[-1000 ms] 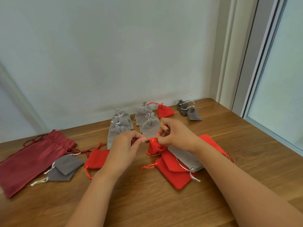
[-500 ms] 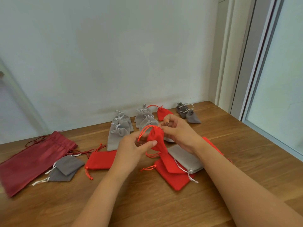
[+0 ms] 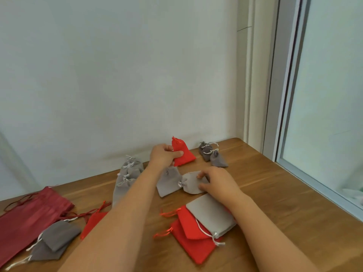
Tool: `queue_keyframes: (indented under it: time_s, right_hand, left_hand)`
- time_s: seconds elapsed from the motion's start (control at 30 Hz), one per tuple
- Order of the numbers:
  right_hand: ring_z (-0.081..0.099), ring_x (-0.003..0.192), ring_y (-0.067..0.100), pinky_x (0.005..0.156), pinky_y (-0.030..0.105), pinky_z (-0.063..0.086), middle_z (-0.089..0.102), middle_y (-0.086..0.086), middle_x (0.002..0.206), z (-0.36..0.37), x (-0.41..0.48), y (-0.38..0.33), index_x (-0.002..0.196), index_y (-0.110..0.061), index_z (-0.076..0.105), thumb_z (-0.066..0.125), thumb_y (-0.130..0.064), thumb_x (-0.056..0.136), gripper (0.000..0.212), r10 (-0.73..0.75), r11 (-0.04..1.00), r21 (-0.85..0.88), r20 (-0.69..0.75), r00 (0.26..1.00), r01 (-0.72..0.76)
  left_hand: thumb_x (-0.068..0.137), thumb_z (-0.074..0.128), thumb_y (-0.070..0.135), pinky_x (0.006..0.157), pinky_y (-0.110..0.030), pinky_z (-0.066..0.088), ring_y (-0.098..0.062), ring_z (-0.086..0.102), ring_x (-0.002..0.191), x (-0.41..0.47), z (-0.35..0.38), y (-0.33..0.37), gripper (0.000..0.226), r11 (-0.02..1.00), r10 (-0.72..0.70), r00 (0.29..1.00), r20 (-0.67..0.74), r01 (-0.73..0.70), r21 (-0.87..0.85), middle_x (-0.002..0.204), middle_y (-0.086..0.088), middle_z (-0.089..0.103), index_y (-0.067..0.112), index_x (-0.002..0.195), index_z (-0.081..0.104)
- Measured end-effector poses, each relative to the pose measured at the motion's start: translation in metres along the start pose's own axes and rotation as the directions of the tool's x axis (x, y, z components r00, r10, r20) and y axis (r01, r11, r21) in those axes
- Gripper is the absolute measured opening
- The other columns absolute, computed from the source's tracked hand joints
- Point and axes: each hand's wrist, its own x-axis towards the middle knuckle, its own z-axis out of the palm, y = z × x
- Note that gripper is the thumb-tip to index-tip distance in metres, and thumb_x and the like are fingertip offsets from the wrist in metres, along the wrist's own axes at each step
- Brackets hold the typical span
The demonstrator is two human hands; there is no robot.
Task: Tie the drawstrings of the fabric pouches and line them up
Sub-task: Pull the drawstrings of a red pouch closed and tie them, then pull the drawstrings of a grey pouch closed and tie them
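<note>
**Red pouch held close to the wall; open wood on the window side**

The wooden table [image 3: 284, 213] ends at the wall [image 3: 117, 85] on its far side. Its right edge meets the window frame [image 3: 282, 95]. Bare wood lies open along that right edge, away from the wall.

The left hand [image 3: 164, 155] pinches the red pouch [image 3: 182, 154] between thumb and fingers, close to the wall. The pouch neck is gathered shut and points up the wall.

The right hand [image 3: 220, 183], farther from the wall, curls its fingers on a light grey pouch [image 3: 191, 184]. Dark grey pouches [image 3: 213, 154] cluster near the wall. The flat pouches [image 3: 194, 248] are stacked farthest from the wall.
</note>
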Motion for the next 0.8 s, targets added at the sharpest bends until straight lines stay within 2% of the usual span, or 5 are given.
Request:
queue_keyframes:
  time_s: [0.23,0.47,0.53,0.63,0.8]
  right_hand:
    - [0.055,0.113,0.019,0.092,0.03,0.045,0.059,0.001,0.124,-0.005,0.005,0.007,0.119,-0.02,0.061,0.072,-0.021,0.083,0.038,0.095,0.995,0.019,-0.001,0.995,-0.095]
    - [0.022,0.144,0.022,0.114,0.046,0.026,0.033,-0.002,0.154,0.003,0.004,0.005,0.139,-0.03,0.045,0.05,0.0,0.084,0.063,-0.042,0.997,0.07,0.088,0.995,0.036]
    - [0.007,0.148,0.02,0.119,0.046,0.011,0.023,-0.005,0.159,0.008,0.003,0.002,0.147,-0.032,0.033,0.045,-0.003,0.088,0.067,-0.068,0.997,0.046,0.172,0.983,0.061]
    - [0.021,0.142,0.024,0.117,0.039,0.017,0.035,0.001,0.149,0.01,0.007,0.002,0.147,-0.03,0.033,0.052,-0.017,0.09,0.062,-0.089,0.996,-0.003,0.156,0.984,0.091]
    - [0.04,0.115,0.026,0.093,0.032,0.037,0.05,0.007,0.116,0.015,0.01,0.007,0.119,-0.015,0.06,0.067,-0.02,0.083,0.037,-0.059,0.994,0.088,-0.008,0.998,0.06]
  left_hand:
    - [0.077,0.079,0.014,0.094,-0.037,0.047,-0.031,0.06,0.11,0.056,0.03,-0.017,0.023,0.931,-0.007,1.0,-0.003,0.008,0.366,0.114,-0.017,0.065,0.006,0.092,0.064]
    - [0.081,0.075,0.028,0.08,-0.033,0.046,-0.029,0.062,0.102,0.046,0.03,0.001,0.034,0.623,0.084,0.996,0.031,-0.077,0.779,0.1,-0.015,0.067,0.002,0.099,0.065]
    - [0.082,0.07,0.016,0.06,-0.028,0.039,-0.026,0.06,0.075,0.033,0.018,0.011,0.013,0.632,0.222,0.975,0.016,-0.156,0.759,0.074,-0.011,0.059,0.007,0.076,0.062]
    - [0.083,0.064,0.008,0.063,-0.024,0.037,-0.019,0.048,0.068,0.001,-0.003,0.021,0.015,0.694,0.328,0.944,0.014,-0.252,0.674,0.072,-0.004,0.051,0.014,0.072,0.059]
    - [0.08,0.075,0.011,0.056,-0.017,0.045,-0.005,0.058,0.065,-0.052,-0.024,-0.002,0.015,0.85,-0.01,0.959,0.283,-0.14,0.507,0.077,0.003,0.062,0.014,0.092,0.066]
